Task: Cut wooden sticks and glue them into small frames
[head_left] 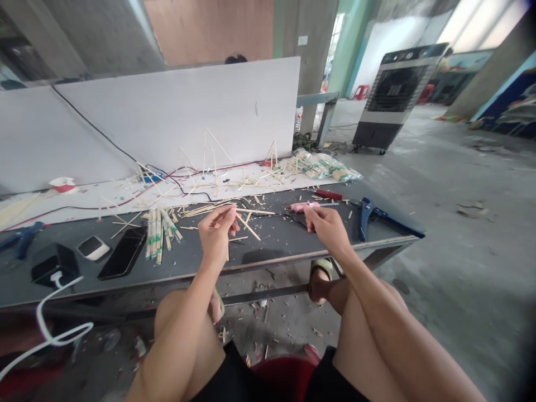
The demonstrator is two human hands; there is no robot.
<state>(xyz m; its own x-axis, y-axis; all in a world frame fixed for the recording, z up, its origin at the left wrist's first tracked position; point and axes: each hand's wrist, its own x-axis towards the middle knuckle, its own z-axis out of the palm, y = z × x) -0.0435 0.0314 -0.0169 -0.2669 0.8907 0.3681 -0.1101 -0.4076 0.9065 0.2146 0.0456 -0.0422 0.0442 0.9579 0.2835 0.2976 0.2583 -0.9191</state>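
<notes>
My left hand (pixel 218 231) pinches thin wooden sticks (pixel 250 227) at one end, above the dark table; the sticks spread apart to the right from its fingertips. My right hand (pixel 329 226) is closed round the near side of a pink glue gun (pixel 305 206), whose body lies over the table; its grip is hidden by the fingers. Left of my left hand, green-banded bundles of sticks (pixel 154 237) lie on the table. Loose sticks (pixel 205 208) are scattered behind the hands.
On the dark table (pixel 268 254) are a phone (pixel 123 252), a white device (pixel 92 248), a black box (pixel 55 265), a red-handled tool (pixel 329 195) and a blue cutter (pixel 365 218). Stick frames (pixel 215 167) stand before a white panel (pixel 167 123). Bagged sticks (pixel 326 166) lie behind.
</notes>
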